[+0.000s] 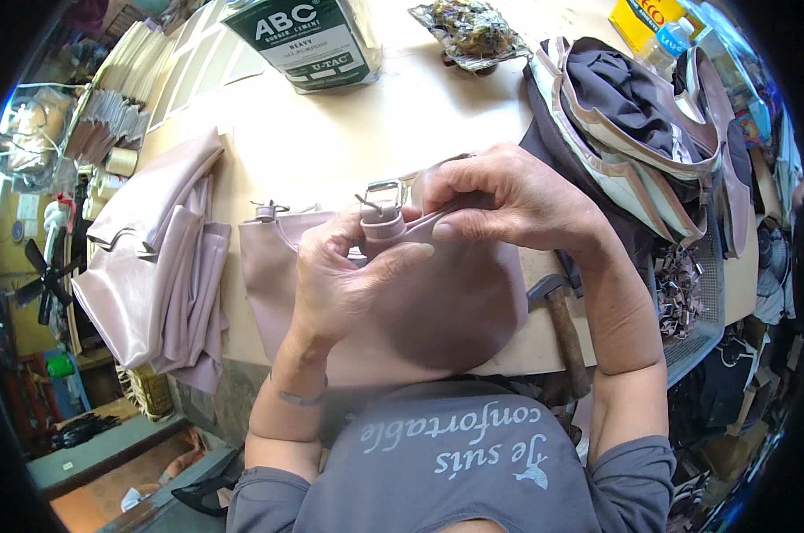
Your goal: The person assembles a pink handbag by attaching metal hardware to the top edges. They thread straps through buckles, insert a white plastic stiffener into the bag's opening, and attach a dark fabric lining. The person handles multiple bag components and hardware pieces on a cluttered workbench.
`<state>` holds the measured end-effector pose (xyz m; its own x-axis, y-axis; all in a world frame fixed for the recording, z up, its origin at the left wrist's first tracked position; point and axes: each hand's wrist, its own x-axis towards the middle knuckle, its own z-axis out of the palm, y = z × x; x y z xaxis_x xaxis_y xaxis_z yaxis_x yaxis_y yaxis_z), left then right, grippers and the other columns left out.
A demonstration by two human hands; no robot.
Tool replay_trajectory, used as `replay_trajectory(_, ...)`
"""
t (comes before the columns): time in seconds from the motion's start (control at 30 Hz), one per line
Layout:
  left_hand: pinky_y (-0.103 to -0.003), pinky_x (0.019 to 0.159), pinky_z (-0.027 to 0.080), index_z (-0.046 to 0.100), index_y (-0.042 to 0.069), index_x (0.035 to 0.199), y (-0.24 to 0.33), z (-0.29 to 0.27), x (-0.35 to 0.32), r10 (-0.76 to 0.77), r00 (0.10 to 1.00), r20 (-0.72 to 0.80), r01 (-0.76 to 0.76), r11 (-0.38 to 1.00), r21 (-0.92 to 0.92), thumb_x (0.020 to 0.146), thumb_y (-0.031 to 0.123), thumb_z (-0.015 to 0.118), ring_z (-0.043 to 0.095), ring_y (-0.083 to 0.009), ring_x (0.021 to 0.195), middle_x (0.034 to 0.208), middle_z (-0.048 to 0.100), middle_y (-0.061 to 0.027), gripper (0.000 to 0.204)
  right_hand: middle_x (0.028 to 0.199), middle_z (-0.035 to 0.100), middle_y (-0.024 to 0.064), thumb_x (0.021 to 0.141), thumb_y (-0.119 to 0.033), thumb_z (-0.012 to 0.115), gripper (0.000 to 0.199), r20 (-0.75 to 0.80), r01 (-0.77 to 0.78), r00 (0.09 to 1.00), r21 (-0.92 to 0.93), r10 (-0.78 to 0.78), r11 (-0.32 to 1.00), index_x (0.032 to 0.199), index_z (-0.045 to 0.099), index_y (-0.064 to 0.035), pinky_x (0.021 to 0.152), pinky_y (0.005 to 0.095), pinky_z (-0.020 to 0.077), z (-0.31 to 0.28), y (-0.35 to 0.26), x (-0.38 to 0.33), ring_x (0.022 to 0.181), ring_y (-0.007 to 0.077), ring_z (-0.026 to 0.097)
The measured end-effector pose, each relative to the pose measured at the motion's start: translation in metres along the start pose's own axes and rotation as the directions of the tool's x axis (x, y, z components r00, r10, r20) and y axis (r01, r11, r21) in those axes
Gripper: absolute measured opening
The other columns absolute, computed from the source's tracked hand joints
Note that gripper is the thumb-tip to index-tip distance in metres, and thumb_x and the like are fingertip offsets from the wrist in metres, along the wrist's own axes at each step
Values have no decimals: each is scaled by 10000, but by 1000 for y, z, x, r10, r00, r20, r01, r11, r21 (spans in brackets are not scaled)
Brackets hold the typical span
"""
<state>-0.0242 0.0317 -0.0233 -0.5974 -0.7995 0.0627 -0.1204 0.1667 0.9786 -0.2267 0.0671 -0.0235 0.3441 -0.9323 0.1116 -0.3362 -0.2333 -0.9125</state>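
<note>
A dusty-pink leather bag (459, 311) lies in front of me on the table. Above its upper edge I hold a pink strap (424, 222) that carries a silver metal buckle (385, 195) and a leather keeper loop (383, 231). My left hand (335, 280) grips the strap at the loop, thumb across the front and the buckle standing up above the fingers. Thumb and bent fingers of my right hand (522, 200) pinch the strap farther right. A second small buckle tab (268, 210) shows at the bag's left corner.
Folded pink leather pieces (158, 266) lie at left. A hammer (562, 329) rests right of the bag, beside a grey basket (708, 298) of small metal parts. Dark-lined bags (615, 111) are piled at right. A green-and-white tin (304, 44) and a plastic-wrapped bundle (470, 34) stand behind.
</note>
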Motion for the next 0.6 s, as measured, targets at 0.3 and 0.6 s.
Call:
replay_trajectory(0.3,-183,679,433,616,-26,927,-3,-4,-1,-21,999,-32,20,999,-28,712,41,723,530,-56,744,824,594,-7,250,836,638,65,760,-168,671,212,-133,66,989,-51,-73,996,909,619,-25,703,275,466,11,-1,3,766,165,594)
replay_trajectory(0.6,-209,647,466,635,-7,960,-15,-7,2,-59,997,-52,60,998,10,714,77,719,554,-55,717,817,632,-21,273,732,620,110,746,-135,665,170,-239,44,969,-59,-56,997,879,623,-38,614,293,463,18,11,2,658,216,600)
